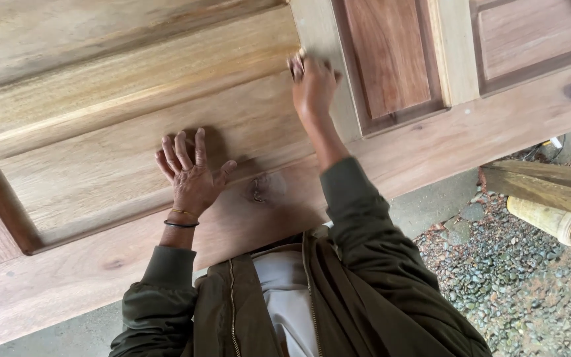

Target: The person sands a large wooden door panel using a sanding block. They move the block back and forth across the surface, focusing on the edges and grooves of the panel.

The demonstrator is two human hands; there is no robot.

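Flat on wooden door point(100, 165), left hand point(190, 175), right hand point(313, 86) pressing sandpaper point(297, 61)

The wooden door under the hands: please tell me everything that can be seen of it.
The wooden door lies flat, unpainted, with pale raised panels and reddish-brown ones set in a frame; dark knots mark its near rail. The left hand rests spread and flat on a pale panel. The right hand presses a small piece, apparently sandpaper, against an upright frame piece. The door's near edge overhangs gravel ground.
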